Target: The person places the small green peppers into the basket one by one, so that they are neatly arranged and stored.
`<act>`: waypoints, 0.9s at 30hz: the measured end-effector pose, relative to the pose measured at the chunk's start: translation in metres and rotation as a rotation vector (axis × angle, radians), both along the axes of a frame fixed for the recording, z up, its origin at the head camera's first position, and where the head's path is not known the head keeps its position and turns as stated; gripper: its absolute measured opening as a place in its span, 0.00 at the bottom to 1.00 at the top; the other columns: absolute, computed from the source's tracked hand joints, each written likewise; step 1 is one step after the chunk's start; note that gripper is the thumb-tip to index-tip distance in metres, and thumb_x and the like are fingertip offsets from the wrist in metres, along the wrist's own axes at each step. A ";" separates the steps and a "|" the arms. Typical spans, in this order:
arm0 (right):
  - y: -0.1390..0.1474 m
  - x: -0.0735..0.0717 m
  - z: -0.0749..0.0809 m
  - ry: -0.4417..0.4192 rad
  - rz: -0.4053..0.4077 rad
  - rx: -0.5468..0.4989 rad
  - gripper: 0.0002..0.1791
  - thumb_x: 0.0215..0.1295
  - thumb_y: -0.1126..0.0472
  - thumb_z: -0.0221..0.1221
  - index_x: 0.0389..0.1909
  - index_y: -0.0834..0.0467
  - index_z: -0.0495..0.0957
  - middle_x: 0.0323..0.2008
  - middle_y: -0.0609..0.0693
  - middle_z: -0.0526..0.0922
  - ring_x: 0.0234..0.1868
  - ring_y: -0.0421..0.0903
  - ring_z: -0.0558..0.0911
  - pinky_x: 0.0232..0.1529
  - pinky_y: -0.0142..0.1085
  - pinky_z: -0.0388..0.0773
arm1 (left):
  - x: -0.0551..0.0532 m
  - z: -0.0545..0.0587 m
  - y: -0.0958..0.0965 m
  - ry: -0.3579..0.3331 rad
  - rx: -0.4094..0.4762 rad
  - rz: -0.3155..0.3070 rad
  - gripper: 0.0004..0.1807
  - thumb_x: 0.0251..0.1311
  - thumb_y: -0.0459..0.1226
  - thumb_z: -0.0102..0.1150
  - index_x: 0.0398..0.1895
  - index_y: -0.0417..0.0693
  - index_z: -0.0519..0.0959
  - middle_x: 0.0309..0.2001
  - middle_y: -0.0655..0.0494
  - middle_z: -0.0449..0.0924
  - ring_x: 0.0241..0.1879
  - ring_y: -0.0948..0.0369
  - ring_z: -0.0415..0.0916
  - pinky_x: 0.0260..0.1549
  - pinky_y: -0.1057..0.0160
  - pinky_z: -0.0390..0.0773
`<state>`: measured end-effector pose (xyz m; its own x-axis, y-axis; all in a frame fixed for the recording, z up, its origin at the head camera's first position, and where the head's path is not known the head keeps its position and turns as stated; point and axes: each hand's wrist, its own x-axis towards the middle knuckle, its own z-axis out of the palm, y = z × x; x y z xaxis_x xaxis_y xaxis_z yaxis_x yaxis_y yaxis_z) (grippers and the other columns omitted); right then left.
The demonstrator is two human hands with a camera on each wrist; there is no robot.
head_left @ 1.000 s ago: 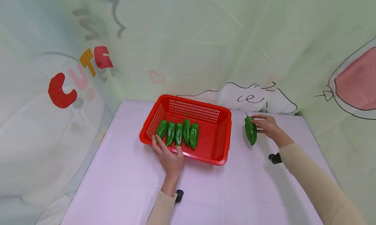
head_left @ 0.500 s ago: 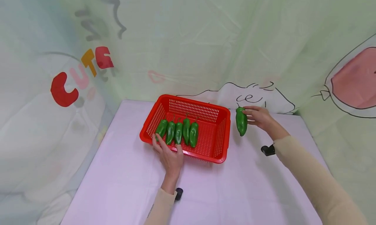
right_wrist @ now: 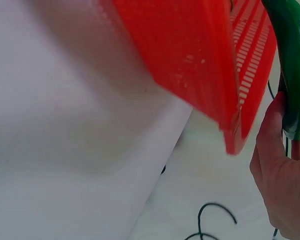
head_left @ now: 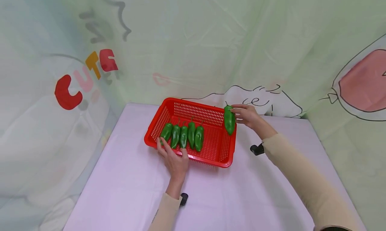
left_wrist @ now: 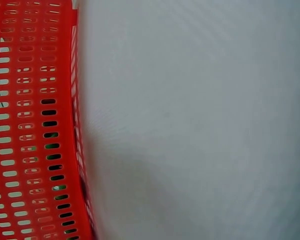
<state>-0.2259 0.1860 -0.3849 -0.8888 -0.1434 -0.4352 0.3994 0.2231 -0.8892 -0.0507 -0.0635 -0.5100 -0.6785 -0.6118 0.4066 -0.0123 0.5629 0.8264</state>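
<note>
A red plastic basket (head_left: 218,162) with slotted walls stands on the table. Several green peppers (head_left: 183,136) lie side by side in its left half, stems toward the back. My left hand (head_left: 176,164) grips the basket's front rim near the left corner, fingers over the edge. At the basket's right end, my right hand (head_left: 248,116) holds another green pepper (head_left: 229,120) by its upper part, tip hanging down over the right rim. In the right wrist view, the fingers curl round this pepper (right_wrist: 295,65). The left wrist view shows only the basket's slotted wall (left_wrist: 35,125) and tabletop.
The table has a pale lilac cover (head_left: 120,190). Behind it hangs a light green printed cloth (head_left: 193,50) with letters and line drawings, right up to the table's back edge. The basket's right half shows its bare red floor (head_left: 212,143).
My right hand has carried its pepper up and leftward, from over the table right of the basket to above the basket's right rim. The left hand stays on the front rim.
</note>
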 end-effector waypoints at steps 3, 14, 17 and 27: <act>-0.016 -0.001 -0.001 -0.010 0.003 -0.012 0.31 0.73 0.59 0.54 0.73 0.63 0.60 0.66 0.63 0.66 0.57 0.54 0.75 0.57 0.45 0.75 | 0.000 -0.001 0.000 0.005 -0.002 0.002 0.51 0.50 0.35 0.61 0.78 0.38 0.48 0.74 0.39 0.45 0.72 0.47 0.46 0.60 0.42 0.66; -0.067 0.001 -0.008 -0.062 -0.009 -0.087 0.27 0.71 0.62 0.55 0.69 0.64 0.65 0.62 0.61 0.69 0.55 0.53 0.76 0.61 0.48 0.72 | 0.000 -0.002 0.000 0.015 0.008 -0.003 0.51 0.50 0.36 0.59 0.78 0.39 0.47 0.75 0.42 0.44 0.73 0.48 0.45 0.62 0.43 0.64; -0.072 0.001 -0.012 -0.086 -0.025 -0.103 0.27 0.71 0.62 0.56 0.68 0.64 0.66 0.62 0.60 0.69 0.56 0.54 0.75 0.61 0.48 0.72 | 0.001 -0.002 0.000 0.013 0.013 -0.006 0.50 0.50 0.36 0.59 0.78 0.38 0.48 0.75 0.43 0.44 0.73 0.48 0.44 0.62 0.43 0.63; -0.080 0.006 -0.021 -0.113 -0.061 -0.086 0.24 0.70 0.60 0.57 0.64 0.63 0.69 0.58 0.57 0.72 0.54 0.53 0.76 0.60 0.47 0.73 | 0.000 -0.002 -0.002 0.024 0.025 -0.014 0.51 0.51 0.36 0.59 0.78 0.40 0.47 0.75 0.44 0.43 0.73 0.50 0.44 0.64 0.44 0.61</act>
<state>-0.2199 0.1060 -0.4058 -0.8431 -0.1314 -0.5215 0.5086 0.1206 -0.8525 -0.0506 -0.0659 -0.5124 -0.6773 -0.6124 0.4077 0.0159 0.5419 0.8403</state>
